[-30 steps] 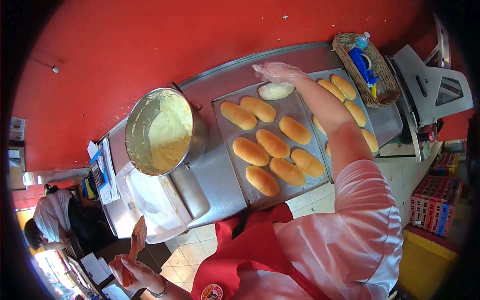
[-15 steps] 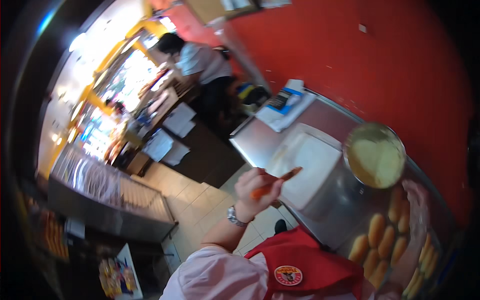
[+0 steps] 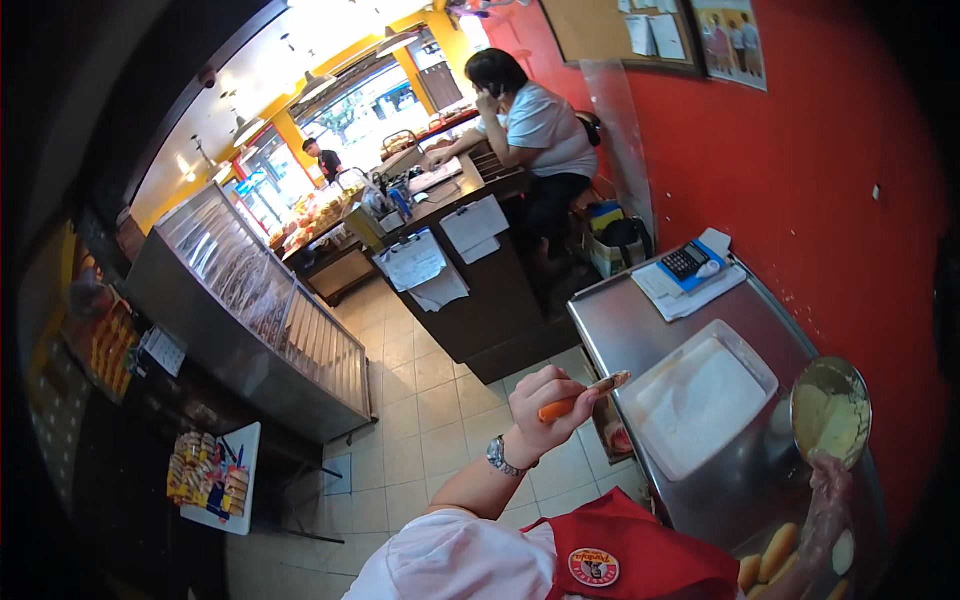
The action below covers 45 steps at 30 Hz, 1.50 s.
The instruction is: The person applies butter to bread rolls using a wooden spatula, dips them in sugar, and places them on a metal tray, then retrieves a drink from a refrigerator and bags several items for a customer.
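Observation:
My left hand (image 3: 548, 408), with a metal watch on its wrist, is raised beside the steel table (image 3: 625, 345). It is closed round an orange-handled tool (image 3: 608, 384) with a short, smeared end. My right hand (image 3: 829, 492), in a clear plastic glove, overlaps the lower rim of a metal bowl (image 3: 866, 398). Pale yellow cream (image 3: 838, 420) lies in the bowl. Whether the gloved fingers grip the rim or only touch it cannot be made out. Below that hand are several long golden buns (image 3: 777, 552), partly cut off by my arm and apron.
A translucent tub (image 3: 700, 400) with white contents stands on the table, with a calculator (image 3: 686, 260) on papers beyond. A person (image 3: 545, 130) sits at a dark counter (image 3: 500, 320). A tray rack (image 3: 260, 310) and a small white table (image 3: 255, 455) with packaged goods are on the left.
The view has swung, so the table sits lower and farther right and fewer buns show. My left hand still holds the orange-handled tool. My gloved hand now overlaps the bowl's rim.

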Each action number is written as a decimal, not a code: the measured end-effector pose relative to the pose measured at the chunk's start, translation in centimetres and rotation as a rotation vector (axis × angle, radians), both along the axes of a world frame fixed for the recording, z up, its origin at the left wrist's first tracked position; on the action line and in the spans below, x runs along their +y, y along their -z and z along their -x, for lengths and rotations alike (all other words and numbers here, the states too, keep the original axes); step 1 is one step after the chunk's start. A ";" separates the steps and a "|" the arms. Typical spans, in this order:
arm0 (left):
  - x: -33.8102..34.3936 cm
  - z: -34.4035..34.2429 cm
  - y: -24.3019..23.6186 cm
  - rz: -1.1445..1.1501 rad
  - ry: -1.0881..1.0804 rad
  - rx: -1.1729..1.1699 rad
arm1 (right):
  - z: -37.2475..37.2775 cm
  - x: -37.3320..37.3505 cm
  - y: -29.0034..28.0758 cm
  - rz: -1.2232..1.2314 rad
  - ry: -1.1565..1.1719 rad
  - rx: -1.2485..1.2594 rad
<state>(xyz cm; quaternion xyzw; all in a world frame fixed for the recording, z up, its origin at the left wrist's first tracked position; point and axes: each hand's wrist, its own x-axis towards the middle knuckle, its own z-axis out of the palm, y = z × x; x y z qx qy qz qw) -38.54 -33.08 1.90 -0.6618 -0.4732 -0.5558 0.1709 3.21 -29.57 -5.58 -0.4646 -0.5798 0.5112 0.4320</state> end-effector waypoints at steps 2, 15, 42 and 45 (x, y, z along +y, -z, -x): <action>-0.9 1.7 -0.1 -0.014 -0.019 -0.010 | 0.9 1.8 -0.1 -0.013 0.037 0.055; -7.0 10.9 0.4 -0.055 -0.219 -0.072 | 8.1 7.0 1.7 -0.385 0.024 -0.073; -9.8 15.6 1.4 -0.012 -0.221 -0.069 | 16.4 1.8 -2.8 -0.353 -0.027 -0.304; -8.8 15.7 1.6 0.002 -0.189 -0.072 | 16.1 1.6 -2.0 -0.346 0.029 -0.310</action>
